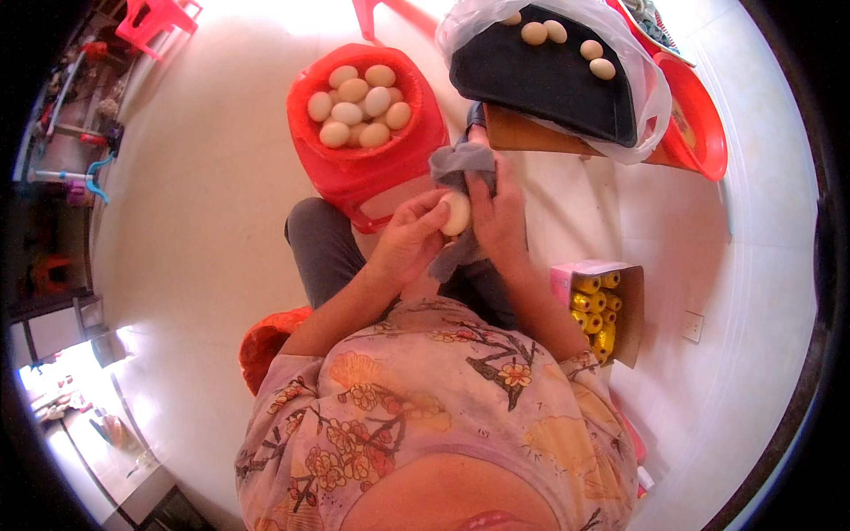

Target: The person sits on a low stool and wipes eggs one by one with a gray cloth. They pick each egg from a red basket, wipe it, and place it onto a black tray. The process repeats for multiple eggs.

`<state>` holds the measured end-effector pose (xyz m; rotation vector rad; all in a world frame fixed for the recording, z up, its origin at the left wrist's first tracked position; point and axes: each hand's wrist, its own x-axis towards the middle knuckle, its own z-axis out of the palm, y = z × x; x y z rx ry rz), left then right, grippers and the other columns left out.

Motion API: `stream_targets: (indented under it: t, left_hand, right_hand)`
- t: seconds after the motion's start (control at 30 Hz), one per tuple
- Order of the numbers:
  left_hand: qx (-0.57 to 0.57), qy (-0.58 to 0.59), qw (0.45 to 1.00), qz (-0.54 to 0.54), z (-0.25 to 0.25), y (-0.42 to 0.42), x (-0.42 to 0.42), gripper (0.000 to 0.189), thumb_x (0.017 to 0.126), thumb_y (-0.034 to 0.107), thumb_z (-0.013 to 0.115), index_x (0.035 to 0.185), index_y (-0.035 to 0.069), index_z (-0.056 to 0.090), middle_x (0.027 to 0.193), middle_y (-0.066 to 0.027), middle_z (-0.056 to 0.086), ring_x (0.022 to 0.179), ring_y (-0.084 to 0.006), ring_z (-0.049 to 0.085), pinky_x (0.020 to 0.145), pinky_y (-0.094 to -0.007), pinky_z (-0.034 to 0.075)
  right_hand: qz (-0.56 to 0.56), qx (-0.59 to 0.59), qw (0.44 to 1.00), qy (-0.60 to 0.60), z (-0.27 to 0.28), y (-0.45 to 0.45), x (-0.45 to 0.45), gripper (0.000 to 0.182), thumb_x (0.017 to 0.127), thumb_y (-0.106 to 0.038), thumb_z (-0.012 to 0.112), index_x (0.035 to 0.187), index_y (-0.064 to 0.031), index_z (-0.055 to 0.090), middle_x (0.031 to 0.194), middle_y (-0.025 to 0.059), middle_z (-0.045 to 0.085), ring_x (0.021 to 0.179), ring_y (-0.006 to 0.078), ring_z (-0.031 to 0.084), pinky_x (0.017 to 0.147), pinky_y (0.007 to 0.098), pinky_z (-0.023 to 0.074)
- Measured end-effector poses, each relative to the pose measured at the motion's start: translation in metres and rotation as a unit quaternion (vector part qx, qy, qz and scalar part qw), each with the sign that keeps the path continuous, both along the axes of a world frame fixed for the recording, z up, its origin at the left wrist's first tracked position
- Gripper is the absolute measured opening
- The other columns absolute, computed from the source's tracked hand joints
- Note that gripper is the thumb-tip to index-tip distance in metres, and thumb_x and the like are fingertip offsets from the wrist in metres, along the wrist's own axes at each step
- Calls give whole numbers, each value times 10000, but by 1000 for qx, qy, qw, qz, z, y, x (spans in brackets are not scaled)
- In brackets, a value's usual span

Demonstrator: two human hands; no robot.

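My left hand (413, 233) pinches a pale egg (455, 214) between thumb and fingers, just above my lap. Against the egg's other side, my right hand (497, 216) grips a grey cloth (463, 162); part of it bunches above the fingers and an end hangs below the egg. Beyond my left hand, a red plastic bag (299, 123) on a red plastic stool (425, 182) holds a heap of eggs (346, 113), white to light brown. Past my right hand lies a black tray (541, 83) with several brownish eggs (534, 33) towards its far side.
White plastic film (647, 129) surrounds the tray, which rests on a wooden surface (521, 133). A red basin (710, 139) stands right of it. By my right elbow is a carton (627, 312) of yellow-wrapped rolls (593, 302). Another red stool (156, 23) stands far left.
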<state>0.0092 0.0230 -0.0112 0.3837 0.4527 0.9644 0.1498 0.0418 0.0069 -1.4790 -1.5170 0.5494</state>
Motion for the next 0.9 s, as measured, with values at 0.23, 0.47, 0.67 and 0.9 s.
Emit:
stream_targets:
  t: [0.23,0.47,0.67,0.9]
  left_hand:
    - [12,-67,997,-43,4,7,-9,394,932,283,491,1237,35,463,1077,-123,584,956,-200,585,758,-285,481]
    - [-103,-82,990,43,-4,10,6,362,954,262,443,1232,33,474,1141,-134,572,928,-193,591,800,-311,489]
    - [52,114,992,-20,-5,-4,-4,323,937,198,494,1204,16,499,1107,-64,582,976,-143,573,836,-281,473]
    - [245,322,914,45,13,52,-30,332,902,151,547,1203,25,487,1084,-46,571,986,-150,555,847,-283,457]
  right_hand:
    - [-42,-134,976,164,-11,9,38,276,881,-195,553,1073,2,521,958,175,605,842,297,604,741,372,462]
    - [34,139,986,-86,18,-15,-6,270,853,-139,555,1098,-31,522,953,160,570,853,341,586,767,387,462]
    - [0,-34,994,106,-10,-4,3,279,870,-184,554,1087,-9,535,933,172,594,840,309,589,772,375,453]
    - [-36,-147,972,179,-38,-25,41,266,867,-176,563,1036,28,548,890,120,606,836,196,553,761,315,437]
